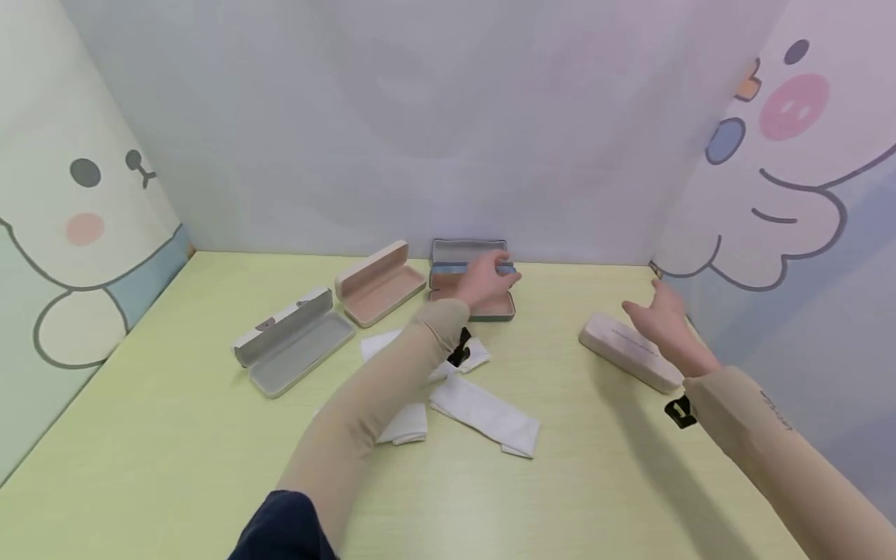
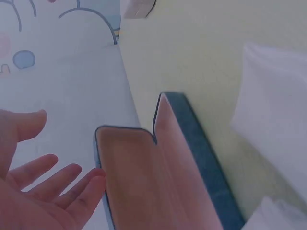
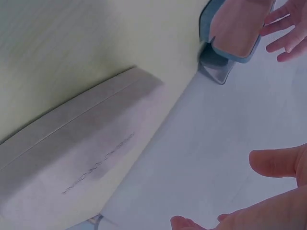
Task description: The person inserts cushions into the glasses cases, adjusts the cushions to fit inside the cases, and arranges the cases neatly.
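My left hand is over an open blue glasses case with a pink lining. In the left wrist view its fingers are spread and relaxed, with a fingertip right at the rim of the blue case. Behind stands another open case with a grey lining, partly hidden by the hand. At the right, my right hand is raised with thumb and fingers apart, holding nothing. Nearest to it is a closed pale pink glasses case, which shows lettering on top in the right wrist view.
Two more open cases stand left: one pink, one grey inside. Several folded white cloths, one in front, lie mid-table, partly under my left arm. A pale wall bounds the back of the yellow table.
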Tool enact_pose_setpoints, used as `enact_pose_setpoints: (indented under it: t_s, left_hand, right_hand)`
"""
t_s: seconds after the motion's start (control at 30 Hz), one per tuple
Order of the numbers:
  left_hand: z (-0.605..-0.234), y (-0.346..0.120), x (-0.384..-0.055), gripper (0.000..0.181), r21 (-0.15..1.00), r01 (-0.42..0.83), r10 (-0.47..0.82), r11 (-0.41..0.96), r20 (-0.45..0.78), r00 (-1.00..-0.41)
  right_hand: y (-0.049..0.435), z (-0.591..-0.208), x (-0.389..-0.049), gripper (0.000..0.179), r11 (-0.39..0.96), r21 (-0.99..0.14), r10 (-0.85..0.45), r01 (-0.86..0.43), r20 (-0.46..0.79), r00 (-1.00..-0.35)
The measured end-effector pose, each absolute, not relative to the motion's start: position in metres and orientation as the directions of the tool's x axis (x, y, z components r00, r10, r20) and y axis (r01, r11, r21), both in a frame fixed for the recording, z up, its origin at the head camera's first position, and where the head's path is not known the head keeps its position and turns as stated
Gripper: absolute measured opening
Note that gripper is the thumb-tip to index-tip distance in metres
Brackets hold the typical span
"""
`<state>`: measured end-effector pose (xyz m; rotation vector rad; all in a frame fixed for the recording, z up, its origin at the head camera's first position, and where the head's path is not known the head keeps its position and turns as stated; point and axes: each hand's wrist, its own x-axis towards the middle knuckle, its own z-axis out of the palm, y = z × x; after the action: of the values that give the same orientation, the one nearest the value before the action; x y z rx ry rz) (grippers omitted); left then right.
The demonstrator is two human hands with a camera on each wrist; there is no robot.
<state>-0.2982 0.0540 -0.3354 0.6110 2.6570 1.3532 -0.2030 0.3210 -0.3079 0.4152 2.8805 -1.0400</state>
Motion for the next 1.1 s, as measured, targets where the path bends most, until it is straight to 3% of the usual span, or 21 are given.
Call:
enact_pose_setpoints:
  t_s: [0.33,0.57,0.7,0.83,1.1]
  left_hand:
    - [-0.330,-0.016,-0.303,0.056,0.772,0.279,0.322,0.571,0.102,-0.941]
    - [-0.331,-0.064,-0.293,0.057,0.746,0.180,0.228,0.641,0.039,-0.973]
    - [-0.331,-0.088,-0.284,0.063,0.690,0.181,0.191,0.701,0.063,-0.980]
    - [-0.335,-0.109,-0.276,0.060,0.629,0.231,0.202,0.742,0.119,-0.972]
    - [-0.346,-0.133,-0.257,0.054,0.547,0.206,0.168,0.811,0.119,-0.979]
  right_hand:
    - [0.272,-0.303,-0.231,0.079,0.746,-0.646,0.118,0.164,-0.114,-0.986]
    - [0.226,-0.304,-0.247,0.073,0.765,-0.638,0.053,0.083,-0.066,-0.996]
    - [0.200,-0.309,-0.253,0.066,0.780,-0.626,-0.024,0.003,-0.034,-0.999]
    - [0.179,-0.317,-0.258,0.062,0.790,-0.605,-0.113,-0.099,0.015,-0.993]
    - [0.145,-0.336,-0.264,0.050,0.802,-0.523,-0.295,-0.289,0.074,-0.953]
